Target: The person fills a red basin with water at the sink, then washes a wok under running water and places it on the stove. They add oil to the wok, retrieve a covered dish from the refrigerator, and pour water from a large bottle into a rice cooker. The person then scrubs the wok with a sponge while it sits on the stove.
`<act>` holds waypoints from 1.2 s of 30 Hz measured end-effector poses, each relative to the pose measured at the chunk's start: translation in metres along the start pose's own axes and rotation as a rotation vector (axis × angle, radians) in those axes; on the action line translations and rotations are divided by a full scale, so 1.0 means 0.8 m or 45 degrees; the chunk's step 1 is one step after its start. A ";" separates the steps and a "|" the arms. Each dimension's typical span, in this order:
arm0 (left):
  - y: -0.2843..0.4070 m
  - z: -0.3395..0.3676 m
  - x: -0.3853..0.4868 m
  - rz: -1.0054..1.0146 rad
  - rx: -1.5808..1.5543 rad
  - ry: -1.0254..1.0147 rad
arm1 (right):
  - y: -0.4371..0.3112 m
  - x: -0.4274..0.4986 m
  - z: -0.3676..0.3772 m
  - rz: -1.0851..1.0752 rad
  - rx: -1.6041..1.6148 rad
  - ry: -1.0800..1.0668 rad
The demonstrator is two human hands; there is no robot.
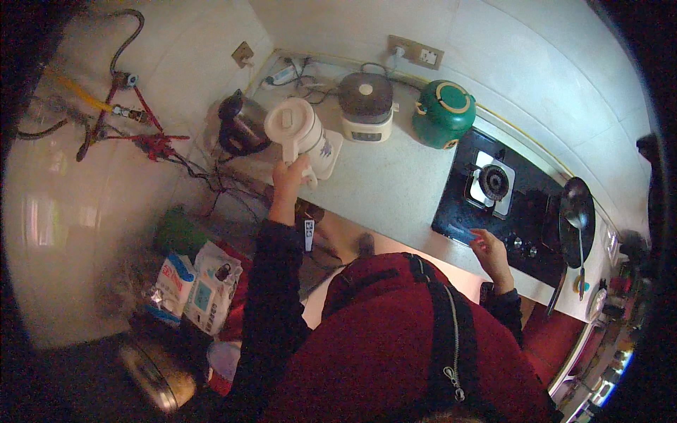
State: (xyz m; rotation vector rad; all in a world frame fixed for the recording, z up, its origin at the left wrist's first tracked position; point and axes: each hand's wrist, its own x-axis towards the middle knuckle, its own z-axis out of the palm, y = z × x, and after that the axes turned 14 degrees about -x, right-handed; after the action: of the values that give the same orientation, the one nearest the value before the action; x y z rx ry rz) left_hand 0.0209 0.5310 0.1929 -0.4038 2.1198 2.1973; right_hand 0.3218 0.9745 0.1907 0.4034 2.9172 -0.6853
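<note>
My left hand is closed round the handle of a cream-coloured lidded jug with a purple flower print, at the left end of the counter. Right behind it stands a dark electric kettle. My right hand is over the front edge of the black glass gas hob, left of its knobs, fingers bent; whether a small thing is between the fingertips I cannot tell. A burner with its pan support lies beyond that hand.
Along the wall stand a small cooker with a dark lid and a green round pot. A wok with a metal ladle rests on the hob's right side. Cables lie in the corner; printed bags stand low at the left.
</note>
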 end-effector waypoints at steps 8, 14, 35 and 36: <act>0.030 0.006 0.025 -0.076 0.012 -0.007 | -0.014 0.020 -0.014 -0.060 -0.054 0.037; 0.001 0.018 0.001 -0.174 -0.004 0.024 | -0.035 0.023 -0.030 -0.075 -0.050 -0.043; -0.026 0.058 -0.004 -0.159 -0.781 -0.392 | -0.183 0.113 -0.048 -0.433 -0.043 -0.201; -0.029 0.060 -0.002 -0.187 -0.733 -0.349 | -0.184 0.116 -0.047 -0.449 -0.032 -0.187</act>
State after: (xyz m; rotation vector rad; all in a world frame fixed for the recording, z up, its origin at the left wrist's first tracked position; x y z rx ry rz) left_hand 0.0204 0.5797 0.1716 -0.2502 1.2630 2.5632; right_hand 0.1897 0.8862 0.2698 -0.1646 2.8764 -0.6848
